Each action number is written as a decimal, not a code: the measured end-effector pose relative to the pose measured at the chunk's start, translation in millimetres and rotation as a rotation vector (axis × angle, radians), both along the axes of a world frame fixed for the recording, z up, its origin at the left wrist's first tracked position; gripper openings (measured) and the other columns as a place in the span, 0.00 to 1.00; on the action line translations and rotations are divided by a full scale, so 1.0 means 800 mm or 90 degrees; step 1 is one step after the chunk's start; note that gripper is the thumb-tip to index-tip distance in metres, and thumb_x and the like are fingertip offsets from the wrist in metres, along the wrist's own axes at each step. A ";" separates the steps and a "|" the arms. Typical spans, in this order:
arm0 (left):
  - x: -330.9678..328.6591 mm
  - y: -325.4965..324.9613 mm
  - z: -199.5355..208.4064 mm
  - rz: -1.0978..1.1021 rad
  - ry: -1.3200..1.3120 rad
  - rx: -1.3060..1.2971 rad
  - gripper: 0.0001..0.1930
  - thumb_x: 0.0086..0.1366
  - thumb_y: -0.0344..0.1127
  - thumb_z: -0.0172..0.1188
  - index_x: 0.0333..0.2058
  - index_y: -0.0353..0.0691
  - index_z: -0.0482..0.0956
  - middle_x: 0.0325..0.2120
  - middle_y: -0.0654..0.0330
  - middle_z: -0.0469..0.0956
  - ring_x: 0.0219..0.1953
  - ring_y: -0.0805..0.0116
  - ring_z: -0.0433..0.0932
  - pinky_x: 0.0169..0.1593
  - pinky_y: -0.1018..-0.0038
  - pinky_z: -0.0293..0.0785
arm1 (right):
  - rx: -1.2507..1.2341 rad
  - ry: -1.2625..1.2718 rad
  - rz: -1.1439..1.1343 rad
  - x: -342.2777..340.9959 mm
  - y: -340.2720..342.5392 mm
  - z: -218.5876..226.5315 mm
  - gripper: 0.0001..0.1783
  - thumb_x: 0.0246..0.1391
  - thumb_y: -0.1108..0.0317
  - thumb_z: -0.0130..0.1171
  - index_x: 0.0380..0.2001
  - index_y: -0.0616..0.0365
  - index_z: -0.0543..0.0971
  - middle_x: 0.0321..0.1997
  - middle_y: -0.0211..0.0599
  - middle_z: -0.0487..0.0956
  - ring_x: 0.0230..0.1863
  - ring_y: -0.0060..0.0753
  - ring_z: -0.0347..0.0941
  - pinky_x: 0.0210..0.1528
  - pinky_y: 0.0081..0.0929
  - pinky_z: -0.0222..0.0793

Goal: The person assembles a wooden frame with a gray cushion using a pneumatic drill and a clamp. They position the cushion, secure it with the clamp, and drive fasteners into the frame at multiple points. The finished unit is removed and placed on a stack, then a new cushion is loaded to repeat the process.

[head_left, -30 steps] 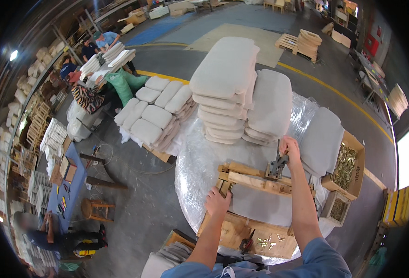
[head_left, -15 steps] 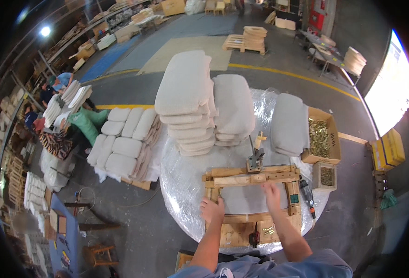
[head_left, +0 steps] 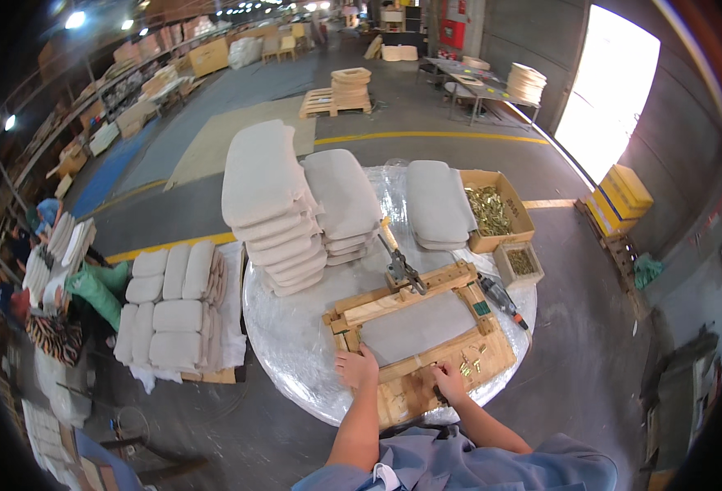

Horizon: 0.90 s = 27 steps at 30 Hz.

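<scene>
A soft grey-blue top [head_left: 480, 460] is worn, seen below the left fingers [head_left: 342, 365] and the right fingers [head_left: 440, 374]. The cloth is creased into big and small folds. The right sleeve [head_left: 575, 458] is cut wide and loose, and the right forearm [head_left: 485, 424] is left bare from there to the fingers. The left forearm [head_left: 358, 432] is left bare too, and a bit of the left sleeve [head_left: 328, 479] is shown at the end away from the fingers. Below the left fingers, a little bent white strip [head_left: 387, 475] is seen on the top; its kind cannot be told.
</scene>
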<state>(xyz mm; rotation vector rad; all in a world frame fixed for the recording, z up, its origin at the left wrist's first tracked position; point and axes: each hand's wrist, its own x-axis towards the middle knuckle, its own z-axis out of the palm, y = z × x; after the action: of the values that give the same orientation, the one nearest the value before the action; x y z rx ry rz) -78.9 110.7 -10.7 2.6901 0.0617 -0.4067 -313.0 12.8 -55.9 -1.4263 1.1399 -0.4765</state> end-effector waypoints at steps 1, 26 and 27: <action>-0.001 0.001 -0.001 -0.001 -0.021 0.003 0.44 0.72 0.65 0.57 0.69 0.31 0.60 0.60 0.45 0.72 0.62 0.47 0.73 0.58 0.45 0.74 | -0.025 0.008 0.011 0.003 0.005 0.009 0.15 0.64 0.60 0.64 0.38 0.64 0.85 0.30 0.34 0.83 0.35 0.26 0.78 0.39 0.29 0.74; 0.006 -0.003 -0.020 -0.021 0.013 0.069 0.43 0.72 0.67 0.55 0.68 0.33 0.60 0.59 0.48 0.72 0.62 0.49 0.75 0.56 0.46 0.77 | 0.071 0.047 -0.034 -0.083 0.060 0.071 0.12 0.69 0.60 0.65 0.40 0.58 0.83 0.28 0.27 0.81 0.28 0.21 0.77 0.33 0.24 0.74; 0.006 -0.005 -0.021 -0.017 0.010 0.064 0.43 0.72 0.67 0.55 0.68 0.33 0.60 0.59 0.48 0.72 0.62 0.49 0.75 0.56 0.45 0.77 | 0.069 0.019 -0.022 -0.088 0.059 0.060 0.12 0.69 0.60 0.65 0.41 0.58 0.83 0.29 0.28 0.81 0.29 0.21 0.79 0.34 0.24 0.75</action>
<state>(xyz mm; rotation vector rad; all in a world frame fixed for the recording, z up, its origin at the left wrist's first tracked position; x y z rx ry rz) -74.0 106.8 -27.2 2.7894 0.0514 -0.4437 -383.3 59.8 -8.0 -1.3249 1.1986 -0.4133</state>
